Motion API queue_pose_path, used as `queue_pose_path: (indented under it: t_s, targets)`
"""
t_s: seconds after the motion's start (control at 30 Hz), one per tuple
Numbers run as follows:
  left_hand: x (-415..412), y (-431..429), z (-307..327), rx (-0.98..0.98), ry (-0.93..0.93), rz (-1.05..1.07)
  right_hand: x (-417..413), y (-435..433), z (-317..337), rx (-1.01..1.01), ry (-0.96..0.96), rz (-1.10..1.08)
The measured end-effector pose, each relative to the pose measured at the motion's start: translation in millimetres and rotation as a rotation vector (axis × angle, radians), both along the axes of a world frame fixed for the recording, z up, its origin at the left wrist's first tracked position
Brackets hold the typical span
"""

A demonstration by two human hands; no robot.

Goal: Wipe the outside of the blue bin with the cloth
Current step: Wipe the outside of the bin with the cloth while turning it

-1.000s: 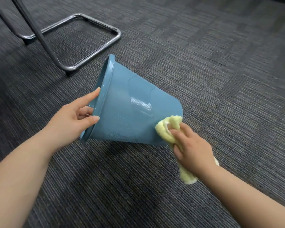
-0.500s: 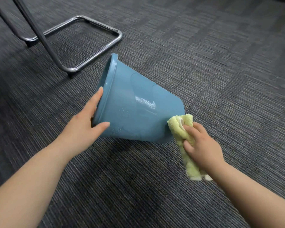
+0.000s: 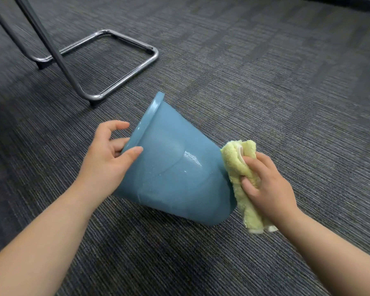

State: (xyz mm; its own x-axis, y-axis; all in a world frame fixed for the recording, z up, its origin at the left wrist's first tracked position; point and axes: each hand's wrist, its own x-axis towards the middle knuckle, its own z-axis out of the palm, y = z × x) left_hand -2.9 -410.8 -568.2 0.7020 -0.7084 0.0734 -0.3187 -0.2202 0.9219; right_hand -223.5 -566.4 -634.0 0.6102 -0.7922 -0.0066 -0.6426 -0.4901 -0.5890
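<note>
Blue bin (image 3: 175, 178): tilted, rim toward 10 o'clock. Left hand (image 3: 107, 161): grasping rim. Right hand (image 3: 265, 189): clenched around yellow cloth (image 3: 237, 165), against bin base at 3 o'clock.

Your left hand (image 3: 107, 154) and right hand (image 3: 265, 184) are both bare. Your forearms (image 3: 41, 236) are bare too, right down to the frame edge. Nails (image 3: 137, 149) short, plain, natural finish, cut rounded.

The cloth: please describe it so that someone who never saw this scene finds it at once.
On the dark grey carpet, a blue bin is held tilted. At its closed end, the right hand grips the folded cloth. It is the only pale yellow, fluffy thing there.
</note>
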Motion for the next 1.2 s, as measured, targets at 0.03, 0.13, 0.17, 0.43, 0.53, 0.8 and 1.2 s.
queue_pose_path:
  t_s: [0.03,0.13,0.17,0.43,0.53,0.8,1.2]
  targets:
    - [-1,0,-1,0.015,0.001,0.012,0,0,0,0.001,0.002,0.000]
    - [-3,-2,-1,0.041,-0.038,0.059,1,0,-1,0.014,0.012,-0.007]
    - [-3,-3,0,0.037,-0.070,0.076,1,0,-1,0.020,0.012,-0.012]
    - [-6,-2,4,0.110,-0.303,0.013,14,-13,30,-0.064,-0.051,-0.025]
    - [-7,-5,9,0.179,-0.303,-0.126,32,-7,55,-0.129,-0.121,0.058]
    - [-17,-6,5,0.056,-0.184,-0.198,59,22,78,-0.299,-0.028,0.240]
    - [-22,-8,8,-0.023,0.002,-0.145,53,16,69,-0.348,0.023,0.224]
